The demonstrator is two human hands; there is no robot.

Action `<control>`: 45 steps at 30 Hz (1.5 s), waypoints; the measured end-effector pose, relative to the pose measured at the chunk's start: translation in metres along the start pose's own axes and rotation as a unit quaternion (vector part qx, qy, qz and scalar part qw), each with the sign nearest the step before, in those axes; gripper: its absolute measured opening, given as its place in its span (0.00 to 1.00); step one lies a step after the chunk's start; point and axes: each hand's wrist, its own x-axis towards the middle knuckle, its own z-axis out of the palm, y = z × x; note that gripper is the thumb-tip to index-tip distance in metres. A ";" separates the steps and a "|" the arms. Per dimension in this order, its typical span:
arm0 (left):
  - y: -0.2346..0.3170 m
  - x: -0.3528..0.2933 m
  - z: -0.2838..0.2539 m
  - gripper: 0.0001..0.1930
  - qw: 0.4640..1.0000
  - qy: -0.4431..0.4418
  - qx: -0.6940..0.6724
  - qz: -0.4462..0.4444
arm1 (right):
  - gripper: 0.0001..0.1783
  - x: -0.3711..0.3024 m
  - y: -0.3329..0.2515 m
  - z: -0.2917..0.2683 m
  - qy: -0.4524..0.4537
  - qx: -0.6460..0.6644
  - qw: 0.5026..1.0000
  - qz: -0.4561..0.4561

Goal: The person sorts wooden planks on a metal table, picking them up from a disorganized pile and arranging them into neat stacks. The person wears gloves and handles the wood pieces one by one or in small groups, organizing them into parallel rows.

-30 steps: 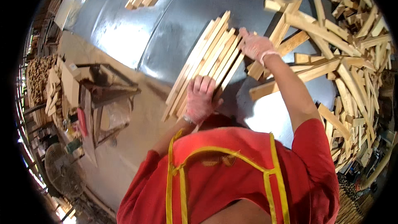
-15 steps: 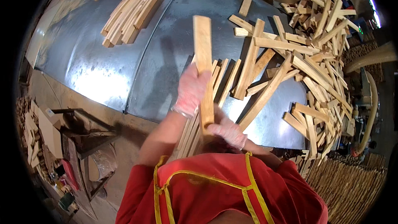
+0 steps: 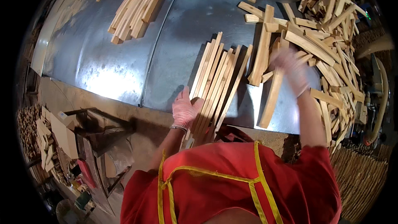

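Note:
A row of narrow wooden strips (image 3: 216,85) lies side by side on the metal table, its near ends over the front edge. My left hand (image 3: 185,108), in a pale reddish-stained glove, rests against the left side of this row. Its fingers are extended and the thumb lies apart. To the right, my gloved right hand (image 3: 291,69) is smeared by motion at the upper part of a long wooden slat (image 3: 271,101). Whether its fingers grip that slat cannot be made out. Just left of it, another slat (image 3: 260,60) lies lengthwise.
A large jumbled heap of wooden pieces (image 3: 331,58) covers the table's right side. Another bundle of strips (image 3: 140,6) lies at the far left. The metal table (image 3: 99,54) has a seam across it. Cardboard (image 3: 63,135) and wood scraps stand at lower left.
The wooden piece held upright in both hands is no longer in them. My left hand has lowered to the row's left side; my right hand has swung right toward the heap.

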 end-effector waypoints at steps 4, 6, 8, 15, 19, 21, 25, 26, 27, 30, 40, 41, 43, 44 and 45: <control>-0.005 0.004 0.005 0.52 0.995 -0.066 -0.054 -0.051 | 0.65 -0.049 -0.080 0.147 -0.261 0.346 0.794 0.425; -0.007 0.006 0.001 0.53 0.994 -0.065 -0.066 -0.049 | 0.63 -0.026 -0.102 0.180 -0.286 0.293 0.811 0.417; -0.014 0.010 0.003 0.57 0.997 -0.011 -0.058 -0.056 | 0.59 -0.004 -0.105 0.205 -0.313 0.267 0.830 0.378; -0.014 0.025 -0.043 0.54 0.959 0.163 0.230 0.034 | 0.52 0.076 -0.137 0.248 -0.328 0.286 0.868 0.239; -0.035 0.027 -0.051 0.47 0.978 0.148 0.143 0.037 | 0.43 0.076 -0.104 0.205 -0.254 0.315 0.905 0.132; -0.048 0.034 -0.053 0.49 0.990 0.116 0.079 0.023 | 0.43 0.063 -0.070 0.165 -0.168 0.295 0.928 0.151; -0.051 0.045 -0.062 0.53 0.993 0.075 0.063 -0.070 | 0.35 -0.014 -0.005 0.070 0.128 0.056 0.961 0.239; -0.064 0.045 -0.064 0.53 0.994 0.075 0.069 -0.039 | 0.34 -0.034 0.003 0.050 0.145 0.006 0.953 0.264; -0.081 0.048 -0.053 0.52 0.994 0.097 0.047 0.002 | 0.35 -0.054 0.015 0.065 0.161 -0.082 0.948 0.261; -0.111 0.051 -0.051 0.47 0.962 0.149 0.118 0.196 | 0.36 -0.069 -0.001 0.092 0.165 -0.169 0.953 0.190; -0.122 0.005 -0.062 0.50 0.995 0.090 -0.034 0.012 | 0.44 -0.093 0.034 0.141 0.207 -0.320 0.877 0.293; -0.128 0.001 -0.063 0.49 0.996 0.069 -0.063 -0.011 | 0.43 -0.091 0.026 0.140 0.195 -0.290 0.885 0.308; -0.140 -0.006 -0.062 0.48 0.992 0.053 -0.101 -0.045 | 0.38 -0.078 -0.013 0.141 0.189 -0.163 0.896 0.367; -0.142 -0.004 -0.063 0.48 0.991 0.054 -0.107 -0.052 | 0.35 -0.082 -0.019 0.159 0.242 -0.128 0.911 0.308; -0.140 0.001 -0.064 0.47 0.991 0.053 -0.112 -0.056 | 0.36 -0.092 -0.017 0.189 0.293 0.058 0.924 0.239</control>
